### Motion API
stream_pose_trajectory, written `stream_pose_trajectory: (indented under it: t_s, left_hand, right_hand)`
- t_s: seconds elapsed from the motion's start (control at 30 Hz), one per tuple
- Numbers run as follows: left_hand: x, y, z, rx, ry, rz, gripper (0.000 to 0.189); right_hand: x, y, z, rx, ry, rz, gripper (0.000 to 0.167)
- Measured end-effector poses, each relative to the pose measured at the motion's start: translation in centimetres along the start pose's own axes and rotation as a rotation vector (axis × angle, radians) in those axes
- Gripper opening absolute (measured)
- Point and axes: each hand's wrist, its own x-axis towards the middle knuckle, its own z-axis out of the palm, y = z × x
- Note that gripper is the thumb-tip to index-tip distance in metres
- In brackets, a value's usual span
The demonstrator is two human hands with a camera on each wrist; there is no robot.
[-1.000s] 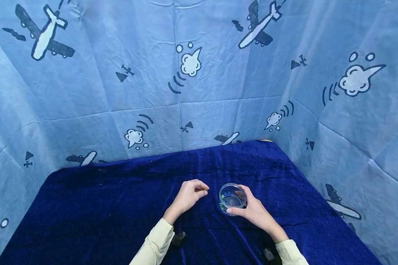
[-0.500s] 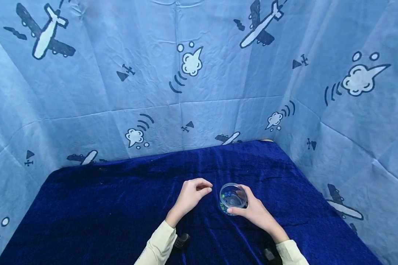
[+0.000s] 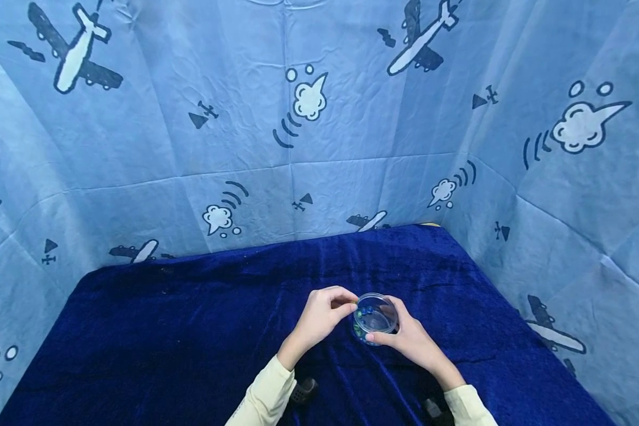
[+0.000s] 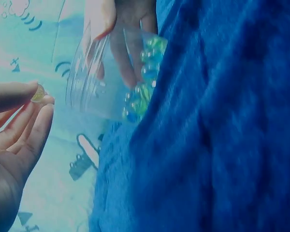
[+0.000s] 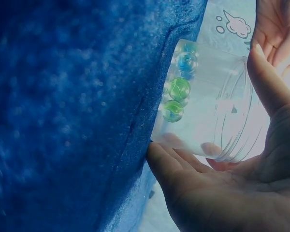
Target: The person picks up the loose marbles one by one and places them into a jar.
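Note:
A clear plastic jar (image 3: 375,322) without a lid stands on the dark blue cloth, several green and blue glass marbles (image 5: 179,88) lying on its bottom. My right hand (image 3: 412,337) grips the jar from the right, thumb in front and fingers curled behind. At the jar's left rim is my left hand (image 3: 325,313), pinching a small yellowish marble (image 4: 37,94) between thumb and fingertips. In the left wrist view that marble is beside the jar's open mouth, a short gap away from it.
Dark blue velvety cloth (image 3: 191,331) covers the table, with folds around the jar. Light blue curtains (image 3: 341,136) printed with planes and clouds enclose the back and sides. A black device (image 3: 303,390) sits below the left wrist, another dark one (image 3: 432,408) by the right.
My left hand has moved right with the marble, from a gap away up to the jar's left rim. The right hand and the jar stay in place.

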Motion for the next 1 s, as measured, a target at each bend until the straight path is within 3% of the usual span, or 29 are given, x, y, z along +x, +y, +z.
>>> stream_pose_trajectory:
  t_s: [0.23, 0.57, 1.0]
  left_hand:
    - [0.4, 0.7, 1.2, -0.005, -0.044, 0.023, 0.01]
    - [0.5, 0.8, 2.5, -0.006, -0.127, -0.006, 0.014]
    - [0.8, 1.1, 3.5, -0.021, -0.143, 0.007, 0.012]
  right_hand:
    - [0.0, 0.0, 0.0, -0.026, 0.004, 0.002, 0.087]
    - [0.2, 0.2, 0.0, -0.047, 0.002, 0.022, 0.091]
    - [0.0, 0.1, -0.2, -0.039, -0.001, 0.018, 0.092]
